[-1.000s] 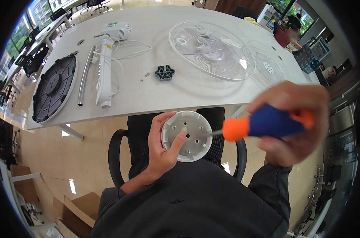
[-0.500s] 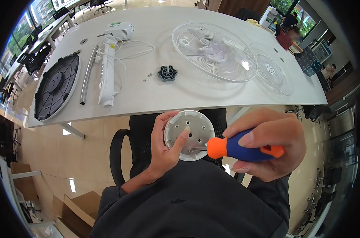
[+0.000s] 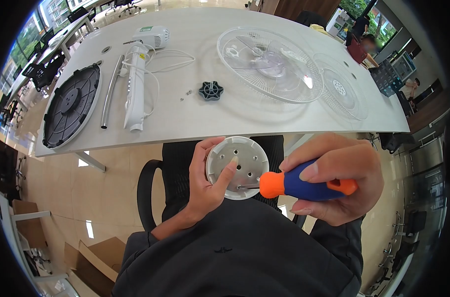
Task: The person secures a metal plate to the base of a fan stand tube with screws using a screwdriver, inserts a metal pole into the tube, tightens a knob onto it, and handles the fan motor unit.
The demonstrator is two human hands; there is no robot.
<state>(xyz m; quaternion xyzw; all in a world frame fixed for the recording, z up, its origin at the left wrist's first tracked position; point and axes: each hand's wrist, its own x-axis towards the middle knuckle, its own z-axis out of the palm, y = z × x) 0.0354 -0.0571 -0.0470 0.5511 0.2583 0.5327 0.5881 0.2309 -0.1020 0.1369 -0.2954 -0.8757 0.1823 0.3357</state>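
My left hand (image 3: 208,177) is closed round the left side of a round white cap (image 3: 262,157) with a metal plate inside, its thumb lying across the plate. Several screw holes show in the plate. A screwdriver (image 3: 304,183) with a blue and orange handle is gripped in my right hand (image 3: 351,173). Its thin shaft reaches left to a hole low on the plate; whether the tip sits in a screw I cannot tell. Both hands are over my lap, in front of the table edge.
On the white table (image 3: 180,116) lie a dark round base (image 3: 72,106), a metal tube (image 3: 112,94), a white fan column (image 3: 135,94) with a cord, a motor housing (image 3: 153,37), a dark knob (image 3: 211,90), small screws, fan grilles (image 3: 264,64). An open cardboard box (image 3: 98,262) stands on the floor.
Hardly anything differs. The view has shifted very slightly, and both hands keep the same hold on the cap and the screwdriver.
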